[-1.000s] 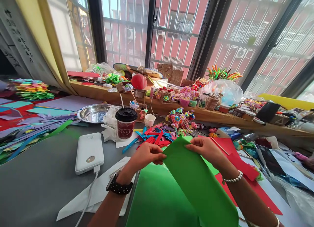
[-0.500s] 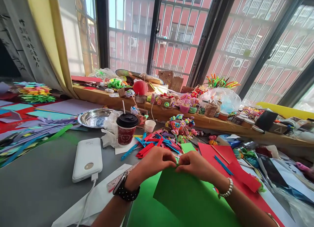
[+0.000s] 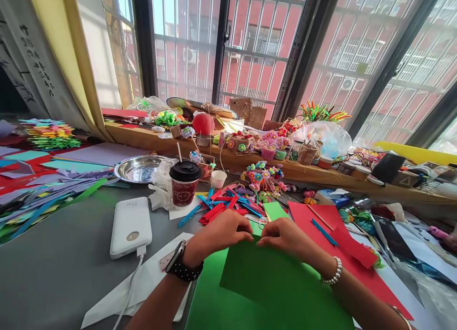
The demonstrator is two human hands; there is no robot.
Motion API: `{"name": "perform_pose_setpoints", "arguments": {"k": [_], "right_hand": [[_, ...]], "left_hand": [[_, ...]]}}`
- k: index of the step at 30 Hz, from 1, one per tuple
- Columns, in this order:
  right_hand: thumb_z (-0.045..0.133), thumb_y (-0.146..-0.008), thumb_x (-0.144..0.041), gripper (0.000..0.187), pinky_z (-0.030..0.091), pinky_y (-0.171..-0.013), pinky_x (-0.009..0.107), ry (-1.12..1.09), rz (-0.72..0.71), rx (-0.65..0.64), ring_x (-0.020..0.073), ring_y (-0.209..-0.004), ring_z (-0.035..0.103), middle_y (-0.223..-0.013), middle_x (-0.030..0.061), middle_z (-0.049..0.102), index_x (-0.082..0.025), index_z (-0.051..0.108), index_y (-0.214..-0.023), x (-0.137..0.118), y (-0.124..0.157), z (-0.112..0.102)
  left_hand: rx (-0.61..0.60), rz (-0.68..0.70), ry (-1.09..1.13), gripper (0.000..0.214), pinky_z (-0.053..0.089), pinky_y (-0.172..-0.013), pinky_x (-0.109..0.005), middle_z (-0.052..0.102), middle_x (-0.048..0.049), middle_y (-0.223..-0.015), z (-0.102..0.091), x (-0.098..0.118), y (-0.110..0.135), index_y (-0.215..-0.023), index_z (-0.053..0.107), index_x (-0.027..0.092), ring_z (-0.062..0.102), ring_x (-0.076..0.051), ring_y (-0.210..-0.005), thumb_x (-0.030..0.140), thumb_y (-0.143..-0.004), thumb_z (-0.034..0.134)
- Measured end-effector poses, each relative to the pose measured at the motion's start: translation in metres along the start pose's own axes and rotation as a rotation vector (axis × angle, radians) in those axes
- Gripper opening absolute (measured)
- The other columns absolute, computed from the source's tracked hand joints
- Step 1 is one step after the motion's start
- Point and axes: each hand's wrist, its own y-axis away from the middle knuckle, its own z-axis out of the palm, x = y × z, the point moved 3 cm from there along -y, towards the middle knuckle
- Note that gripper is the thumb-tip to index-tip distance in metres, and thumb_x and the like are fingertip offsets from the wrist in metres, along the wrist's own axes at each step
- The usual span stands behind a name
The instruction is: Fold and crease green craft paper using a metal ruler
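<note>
A sheet of green paper (image 3: 271,273) is raised at its far edge between my two hands. My left hand (image 3: 228,230) pinches that edge on the left, thumb and fingers closed on it. Close beside it, my right hand (image 3: 285,237) pinches the same edge, with a small gap between the fingertips. The lifted sheet slopes down toward me over another green sheet (image 3: 207,292) lying on the table. Just beyond the fingertips is a pair of scissors (image 3: 262,222), of which only a handle loop shows. Red and blue paper strips (image 3: 221,206) lie heaped past my left hand.
On the left are a white power bank (image 3: 131,227) with a cable and a lidded cup (image 3: 184,182). Behind them sits a metal plate (image 3: 139,169). Red paper (image 3: 317,220) lies to the right. Craft flowers (image 3: 262,177) stand before the crowded windowsill. A ruler (image 3: 167,261) is partly covered.
The view has shifted slightly. My hands stay pinched on the green sheet's edge, with a slightly wider gap between them, and the scissors' loop shows more clearly.
</note>
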Motion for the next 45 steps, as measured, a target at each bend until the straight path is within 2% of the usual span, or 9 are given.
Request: {"name": "perform_pose_setpoints", "arguments": {"k": [8,21,25,29,32,36,39,43,45], "right_hand": [[0.058,-0.066,-0.038,0.026,0.024,-0.042,0.020,0.025,0.055,-0.025,0.0080,-0.047,0.032,-0.047,-0.0044,0.040,-0.016,0.055,-0.053,0.019,0.007,-0.012],[0.058,-0.066,-0.040,0.028,0.022,-0.042,0.021,-0.025,0.046,-0.048,0.0077,-0.047,0.031,-0.047,-0.0050,0.038,-0.015,0.055,-0.053,0.043,0.014,-0.004],[0.060,-0.065,-0.033,0.022,0.022,-0.042,0.020,0.012,0.022,-0.047,0.0073,-0.046,0.032,-0.046,-0.0048,0.041,-0.015,0.058,-0.053,0.038,0.012,0.008],[0.060,-0.065,-0.031,0.018,0.023,-0.043,0.020,0.031,-0.019,-0.053,0.0073,-0.047,0.033,-0.047,-0.0048,0.044,-0.015,0.061,-0.055,0.029,0.009,0.012],[0.061,-0.064,-0.034,0.021,0.025,-0.043,0.020,0.010,0.000,-0.023,0.0073,-0.046,0.036,-0.046,-0.0048,0.045,-0.015,0.061,-0.054,0.037,0.010,0.003],[0.060,-0.064,-0.040,0.027,0.039,-0.047,0.023,-0.169,0.169,-0.023,0.0119,-0.047,0.052,-0.048,-0.0006,0.055,-0.014,0.058,-0.056,0.072,0.020,-0.018],[0.056,-0.066,-0.044,0.031,0.045,-0.054,0.028,-0.174,0.212,0.071,0.0158,-0.052,0.058,-0.056,0.0045,0.061,-0.014,0.056,-0.059,0.089,0.026,-0.036],[0.050,-0.073,-0.045,0.031,0.045,-0.064,0.029,-0.109,0.083,0.213,0.0167,-0.066,0.060,-0.069,0.0063,0.065,-0.015,0.059,-0.069,0.065,0.019,-0.029],[0.060,-0.067,-0.038,0.025,0.044,-0.061,0.025,-0.084,-0.023,0.092,0.0163,-0.068,0.060,-0.075,0.0046,0.066,-0.016,0.062,-0.079,0.041,0.011,-0.007]], "left_hand": [[0.015,-0.081,-0.035,0.017,0.033,-0.053,-0.018,0.064,0.0005,-0.063,-0.010,-0.020,0.001,-0.069,0.069,0.017,0.051,-0.012,-0.059,0.029,-0.068,0.057],[-0.128,-0.121,-0.025,0.015,0.031,-0.049,-0.019,0.060,0.0000,-0.058,0.001,-0.034,-0.001,-0.066,0.068,0.016,0.049,-0.012,-0.056,0.026,-0.066,0.057],[-0.176,-0.107,-0.079,0.008,0.027,-0.045,-0.021,0.057,0.0012,-0.053,0.016,-0.022,-0.002,-0.058,0.066,0.019,0.046,-0.012,-0.050,0.025,-0.061,0.061],[-0.170,-0.019,-0.114,0.014,0.025,-0.046,-0.022,0.054,0.0025,-0.048,0.031,-0.003,-0.011,-0.055,0.065,0.022,0.042,-0.012,-0.048,0.023,-0.065,0.056],[-0.163,-0.021,-0.078,0.013,0.028,-0.048,-0.021,0.057,0.0024,-0.053,0.030,-0.007,-0.015,-0.060,0.067,0.021,0.046,-0.012,-0.052,0.025,-0.066,0.056],[-0.159,-0.082,-0.056,0.014,0.030,-0.049,-0.019,0.061,0.0012,-0.056,0.017,-0.033,-0.010,-0.062,0.068,0.019,0.049,-0.012,-0.055,0.028,-0.065,0.058],[-0.136,-0.133,-0.054,0.014,0.030,-0.049,-0.019,0.061,0.0010,-0.055,0.008,-0.048,-0.004,-0.059,0.068,0.018,0.049,-0.012,-0.053,0.027,-0.063,0.059],[-0.133,-0.139,-0.027,0.014,0.030,-0.049,-0.019,0.061,0.0018,-0.053,0.012,-0.044,-0.004,-0.059,0.069,0.019,0.049,-0.012,-0.053,0.028,-0.062,0.058],[-0.150,-0.123,-0.007,0.012,0.031,-0.050,-0.019,0.063,0.0021,-0.054,0.020,-0.035,-0.007,-0.059,0.069,0.020,0.051,-0.012,-0.054,0.026,-0.062,0.059]]}}
